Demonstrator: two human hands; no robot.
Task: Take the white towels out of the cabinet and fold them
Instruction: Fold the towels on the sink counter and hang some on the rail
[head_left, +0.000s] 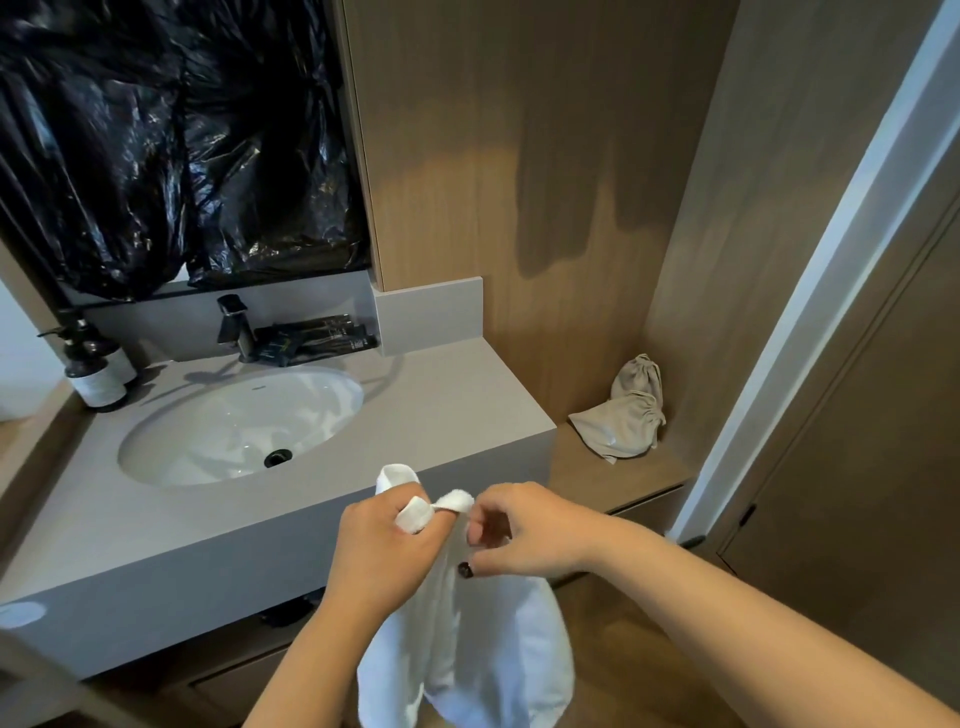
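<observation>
Hanging from both hands in front of the counter, the white towel (467, 660) droops below the wrists, its top edge gathered up between the fists. The left hand (382, 540) grips that edge with curled fingers, and a loop of cloth pokes out above its knuckles. The right hand (524, 530) sits just beside it, fingers and thumb curled in and pinching the same edge, where a short rolled strip of towel bridges the two hands.

Just beyond the left hand runs the front lip of the grey counter (156, 545), and farther out from it lies the oval white sink (234, 426) with a dark drain. Behind the sink stands a dark tap (236, 327), with a stack of dark packets (317, 340) beside it. Far off to the left of the left hand stand two dark pump bottles (96, 369). Above them hangs crumpled black plastic sheeting (171, 145).

Beyond the right hand, on a lower wooden shelf (582, 483), lie two beige drawstring bags (626, 410) against the wood wall.
</observation>
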